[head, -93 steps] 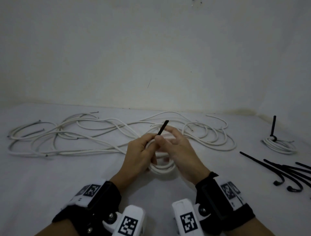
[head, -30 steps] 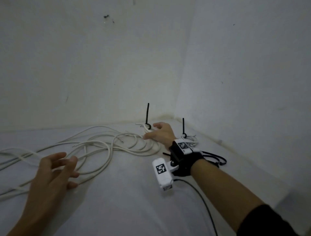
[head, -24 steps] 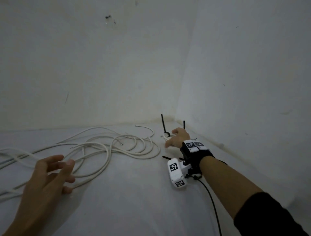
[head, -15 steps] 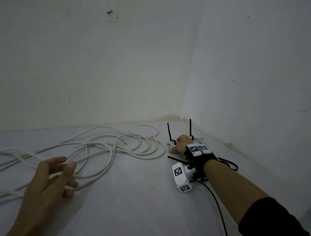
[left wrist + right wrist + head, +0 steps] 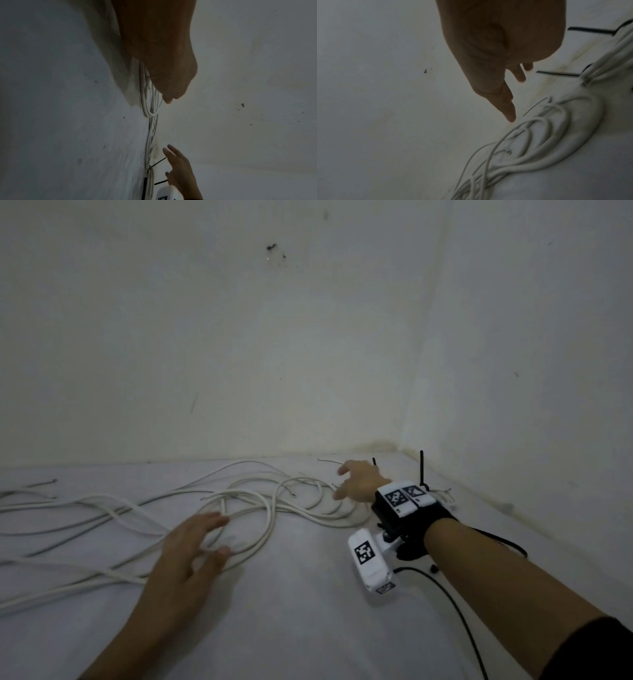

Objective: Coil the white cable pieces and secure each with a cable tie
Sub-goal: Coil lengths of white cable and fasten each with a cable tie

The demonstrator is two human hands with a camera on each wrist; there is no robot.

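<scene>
— Both hands empty?
— Yes: left hand (image 5: 191, 546) spread over the loose white cable (image 5: 267, 515), right hand (image 5: 359, 481) open, just beyond its far loops.
— Find one free end first, I'd say; coil evenly.

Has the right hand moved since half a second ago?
Yes. The right hand has left the tied coils by the corner and moved left, over the loose cables, open and empty.

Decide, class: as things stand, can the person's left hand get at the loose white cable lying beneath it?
Probably yes. The left hand hovers open, fingers spread, right above the loose white cable loops, and nothing lies between them. The right hand is off to the side, also open.
</scene>
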